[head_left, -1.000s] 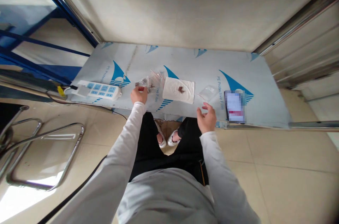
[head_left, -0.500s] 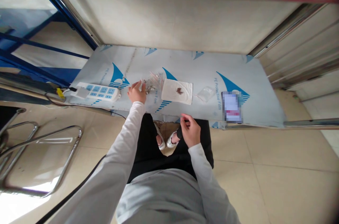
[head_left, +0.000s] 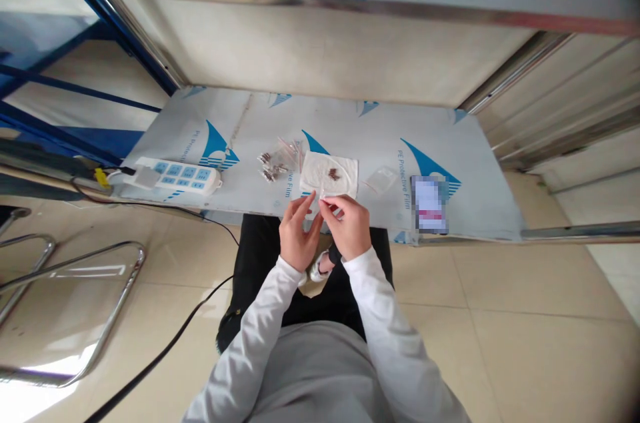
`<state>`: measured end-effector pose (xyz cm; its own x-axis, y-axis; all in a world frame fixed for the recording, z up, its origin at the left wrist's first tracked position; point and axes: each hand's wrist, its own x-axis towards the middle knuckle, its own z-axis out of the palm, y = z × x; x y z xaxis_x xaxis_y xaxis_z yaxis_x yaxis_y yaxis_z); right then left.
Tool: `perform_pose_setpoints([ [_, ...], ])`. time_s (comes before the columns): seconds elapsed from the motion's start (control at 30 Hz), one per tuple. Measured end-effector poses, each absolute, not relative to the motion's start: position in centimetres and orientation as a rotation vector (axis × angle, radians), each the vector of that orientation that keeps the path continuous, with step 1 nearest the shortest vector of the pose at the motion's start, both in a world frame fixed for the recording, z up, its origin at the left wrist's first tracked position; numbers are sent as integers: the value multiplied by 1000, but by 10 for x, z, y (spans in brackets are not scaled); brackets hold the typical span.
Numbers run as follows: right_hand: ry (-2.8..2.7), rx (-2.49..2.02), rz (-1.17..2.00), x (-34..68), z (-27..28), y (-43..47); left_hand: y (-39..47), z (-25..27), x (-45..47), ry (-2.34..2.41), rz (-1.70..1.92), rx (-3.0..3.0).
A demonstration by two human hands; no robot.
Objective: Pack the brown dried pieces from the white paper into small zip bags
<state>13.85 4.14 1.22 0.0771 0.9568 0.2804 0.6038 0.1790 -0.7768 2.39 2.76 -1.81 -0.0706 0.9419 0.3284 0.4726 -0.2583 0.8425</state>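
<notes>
My left hand (head_left: 299,236) and my right hand (head_left: 351,224) are close together at the table's front edge, with fingers bent and fingertips nearly meeting. Both hands look pinched; what lies in the fingers is too small to make out. Just beyond the fingertips lies a white cloth or pouch (head_left: 345,166), with a small pile of brown pieces (head_left: 333,174) on it. A faint clear outline, perhaps thin plastic, shows over its left part. To its left are small metal parts (head_left: 269,173) and clear plastic bags (head_left: 286,151).
A white power strip (head_left: 193,177) with blue sockets lies at the left of the film-covered table (head_left: 330,121). A flat clear bag (head_left: 383,179) and a phone (head_left: 429,204) lie to the right. An upper shelf edge (head_left: 320,1) crosses above. A metal-framed chair (head_left: 125,316) stands at left.
My left hand has left the metal parts and come right and nearer to my body, beside my right hand. My right hand has moved slightly up and left to the cloth's near edge.
</notes>
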Motion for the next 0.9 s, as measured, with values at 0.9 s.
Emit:
perform_pose_setpoints([
  [0.9,-1344,-1459,1081,150,2,-8,15,-6,18,1082,1020,464],
])
